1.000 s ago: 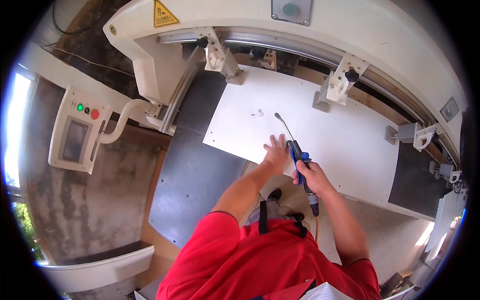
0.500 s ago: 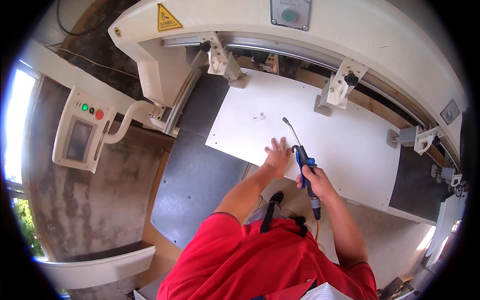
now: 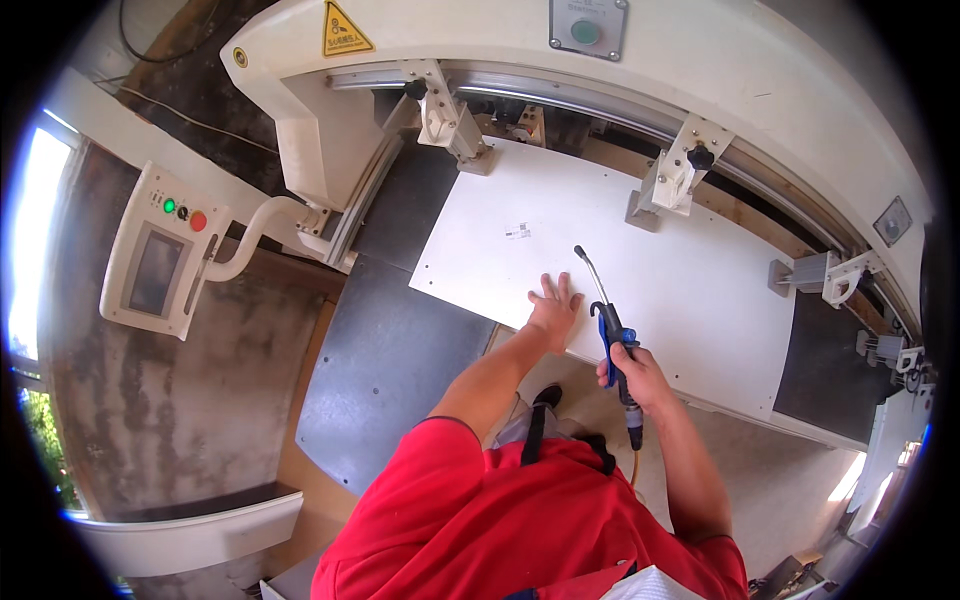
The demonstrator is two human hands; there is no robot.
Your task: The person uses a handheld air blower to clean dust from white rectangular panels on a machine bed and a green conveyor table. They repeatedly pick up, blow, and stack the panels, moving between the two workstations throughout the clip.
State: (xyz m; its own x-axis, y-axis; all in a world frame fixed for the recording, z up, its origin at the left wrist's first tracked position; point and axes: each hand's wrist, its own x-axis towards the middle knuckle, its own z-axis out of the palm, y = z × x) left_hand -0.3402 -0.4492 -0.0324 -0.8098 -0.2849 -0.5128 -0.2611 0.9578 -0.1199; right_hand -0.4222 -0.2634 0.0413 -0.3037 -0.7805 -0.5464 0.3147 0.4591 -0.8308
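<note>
A large white panel (image 3: 475, 230) with small holes along its edges lies on the machine's dark bed. Near its middle is a small printed label (image 3: 517, 231). My left hand (image 3: 553, 312) rests flat on the panel at its near edge, fingers spread. In my right hand (image 3: 637, 377) is an air blow gun (image 3: 617, 338), black and blue with a bent metal nozzle. My fingers wrap its handle, and the nozzle points away from me over the panel. An orange-brown hose (image 3: 635, 467) hangs from the base of the handle.
Metal clamps (image 3: 680, 170) on a rail stand along the panel's far side. A cream machine beam (image 3: 440, 30) arches above them, bearing a green button (image 3: 585, 33). At left, a control panel (image 3: 155, 250) with a screen hangs on a curved arm. Dark bed plates (image 3: 390, 350) flank the panel.
The blow gun has shifted slightly right and toward me, with its nozzle tip lower. My left hand stays in nearly the same spot on the panel.
</note>
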